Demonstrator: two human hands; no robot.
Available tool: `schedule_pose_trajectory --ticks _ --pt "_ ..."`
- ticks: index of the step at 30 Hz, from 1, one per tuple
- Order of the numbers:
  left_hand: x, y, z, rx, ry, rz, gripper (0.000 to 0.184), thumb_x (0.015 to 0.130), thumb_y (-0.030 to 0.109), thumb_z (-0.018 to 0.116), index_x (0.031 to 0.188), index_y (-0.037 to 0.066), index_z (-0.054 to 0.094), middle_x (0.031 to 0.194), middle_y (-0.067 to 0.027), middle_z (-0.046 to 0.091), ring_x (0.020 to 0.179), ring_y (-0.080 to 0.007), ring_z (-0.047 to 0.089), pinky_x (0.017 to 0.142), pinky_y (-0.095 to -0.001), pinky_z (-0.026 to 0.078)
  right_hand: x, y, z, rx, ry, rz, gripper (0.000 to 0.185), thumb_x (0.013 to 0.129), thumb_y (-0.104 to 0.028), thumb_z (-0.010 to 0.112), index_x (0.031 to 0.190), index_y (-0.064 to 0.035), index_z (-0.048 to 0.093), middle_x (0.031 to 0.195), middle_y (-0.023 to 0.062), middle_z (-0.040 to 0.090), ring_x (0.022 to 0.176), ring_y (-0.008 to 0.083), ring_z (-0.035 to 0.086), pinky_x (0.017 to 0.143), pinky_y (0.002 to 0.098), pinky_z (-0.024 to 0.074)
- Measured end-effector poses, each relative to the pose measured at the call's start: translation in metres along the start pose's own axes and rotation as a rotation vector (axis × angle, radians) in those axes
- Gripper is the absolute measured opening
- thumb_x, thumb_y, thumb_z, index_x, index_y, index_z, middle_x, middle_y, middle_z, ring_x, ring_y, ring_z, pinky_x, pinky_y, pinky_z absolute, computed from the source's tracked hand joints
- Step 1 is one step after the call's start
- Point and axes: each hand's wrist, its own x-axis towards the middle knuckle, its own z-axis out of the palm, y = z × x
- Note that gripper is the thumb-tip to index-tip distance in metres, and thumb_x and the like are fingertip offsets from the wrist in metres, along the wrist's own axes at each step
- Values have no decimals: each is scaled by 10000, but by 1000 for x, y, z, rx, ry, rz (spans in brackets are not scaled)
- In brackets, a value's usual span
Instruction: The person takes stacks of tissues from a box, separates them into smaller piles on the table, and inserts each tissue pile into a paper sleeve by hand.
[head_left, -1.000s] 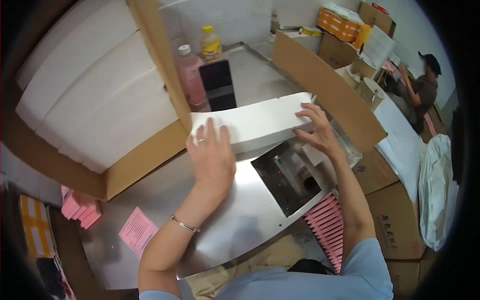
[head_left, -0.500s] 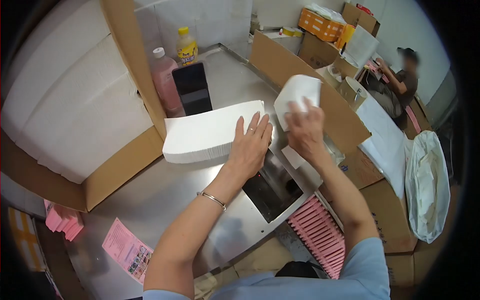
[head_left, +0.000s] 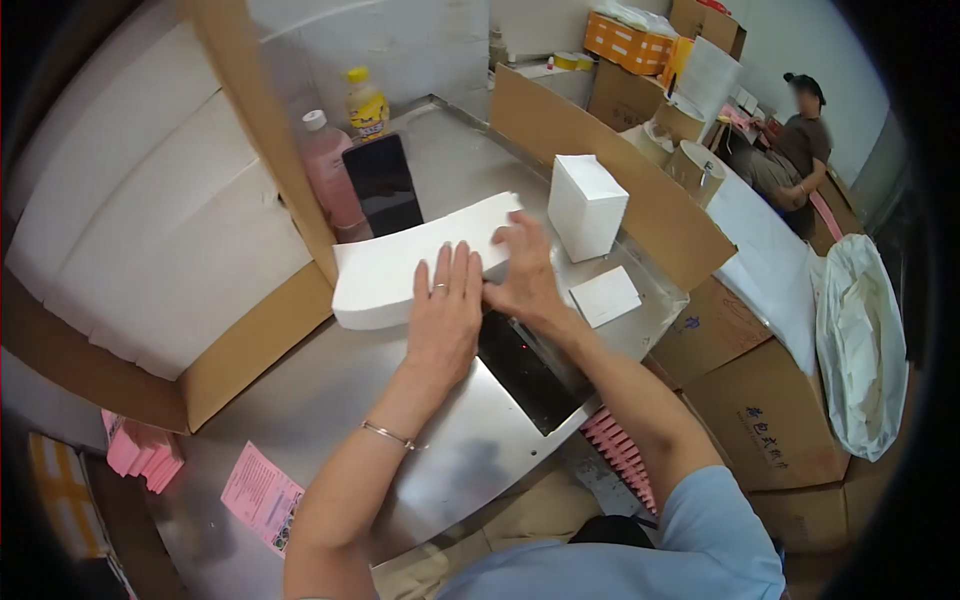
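A long stack of white paper [head_left: 385, 270] lies on the metal table [head_left: 450, 420], beside a dark rectangular opening [head_left: 535, 375]. My left hand [head_left: 446, 305] rests flat on the stack's near side, fingers extended. At the stack's right end is my right hand [head_left: 525, 270], its fingers curved around that end. A white block of paper [head_left: 588, 208] stands upright to the right. A small white piece [head_left: 605, 296] lies flat in front of it.
Behind the stack are a phone [head_left: 384, 185], a pink bottle [head_left: 332, 170] and a yellow bottle [head_left: 367, 105]. A carton of white stacks [head_left: 255, 335] stands left. Pink leaflets [head_left: 262, 492] lie near left. Another person [head_left: 800, 150] sits at the back right.
A white block that my right hand held now stands upright on the table. My right hand has moved left to the long stack, and my left hand has slid left along it.
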Motion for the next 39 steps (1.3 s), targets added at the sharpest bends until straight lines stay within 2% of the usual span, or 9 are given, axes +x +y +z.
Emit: schedule_pose_trajectory --ticks 7,11,13,15,19,21,25,28,39 --pt "0 7 -7 -4 -45 -1 767 758 123 694 1441 -70 403 1532 -218 384 1462 -361 323 1192 -514 243 17 14 -62 -880 -246 -576 552 550 -115 789 1070 -85 606 1370 187 467 1316 403 418 1012 614 365" --pt "2 4 -3 -83 -29 -16 728 754 84 669 1418 -83 424 1507 -223 413 1448 -364 344 1188 -518 256 6 -11 -53 -457 -291 -542 617 604 -65 746 1202 -67 593 1411 231 459 1396 407 390 1145 589 304" --pt "2 3 5 -113 48 -32 706 749 60 654 1409 -71 443 1485 -220 445 1436 -366 364 1185 -515 266 -7 -34 -29 226 -375 91 736 665 -4 625 1385 -29 475 1459 233 433 1391 431 400 1182 501 290" --pt "-3 -10 0 -206 92 -39 667 727 42 657 1365 -48 484 1437 -214 489 1408 -372 398 1176 -495 288 -7 -32 -13 315 -316 168 782 663 -1 601 1427 -22 433 1481 243 415 1391 430 399 1185 455 293" --pt "-37 -55 -36 -278 552 -590 449 758 76 684 1153 -44 507 1143 -221 559 1077 -381 552 989 -485 419 -6 -37 -11 369 -300 88 867 668 -36 611 1498 -59 360 1476 304 380 1401 463 359 1177 450 310" --pt "-51 -69 -40 -818 377 -1043 538 853 253 725 1211 -72 489 1114 -238 577 985 -386 584 905 -453 474 -3 -39 -10 399 -377 101 889 682 -103 688 1511 -117 366 1515 297 320 1408 471 345 1158 456 338" --pt "-54 -67 -50 -990 92 -1081 760 881 492 706 1291 -100 462 1167 -267 588 1011 -411 610 886 -444 500 1 -51 -12 380 -453 97 898 695 -220 796 1496 -130 400 1524 292 311 1399 466 365 1145 456 354" --pt "-43 -57 -54 -552 -48 -931 983 822 656 683 1330 -148 434 1274 -328 567 1187 -447 584 978 -456 488 -8 -58 -16 340 -508 63 818 693 -243 812 1422 -114 464 1499 301 326 1348 484 416 1087 465 421" --pt "-40 -72 -62 -536 -256 -763 851 722 383 748 1353 -79 410 1228 -270 621 1162 -389 614 979 -429 494 23 -48 -27 -232 -43 -308 525 633 -117 750 1126 -31 593 1362 274 477 1258 416 477 981 520 411"
